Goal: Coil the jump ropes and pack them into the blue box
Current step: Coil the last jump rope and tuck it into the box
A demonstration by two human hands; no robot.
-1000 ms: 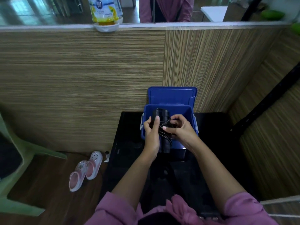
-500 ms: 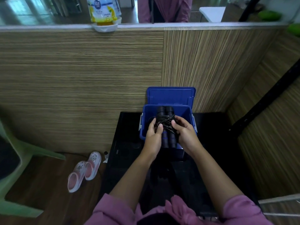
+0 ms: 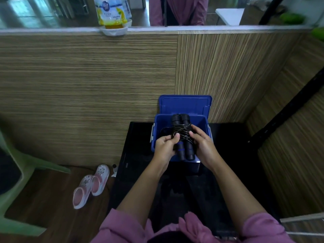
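Jump rope [image 3: 182, 137], black handles side by side with cord wound round them, held between both hands directly over the open blue box [image 3: 201, 123]. Left hand [image 3: 164, 146] pinches the cord; right hand [image 3: 203, 146] curls round the handles' right side.

Glossy plastic blue box [image 3: 201, 123] (smooth) against wood-grain wall panel [image 3: 87, 85].

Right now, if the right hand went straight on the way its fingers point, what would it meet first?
The right hand points up-left, already holding the jump rope. Past that, probably the far wall of the blue box, though depth is unclear.
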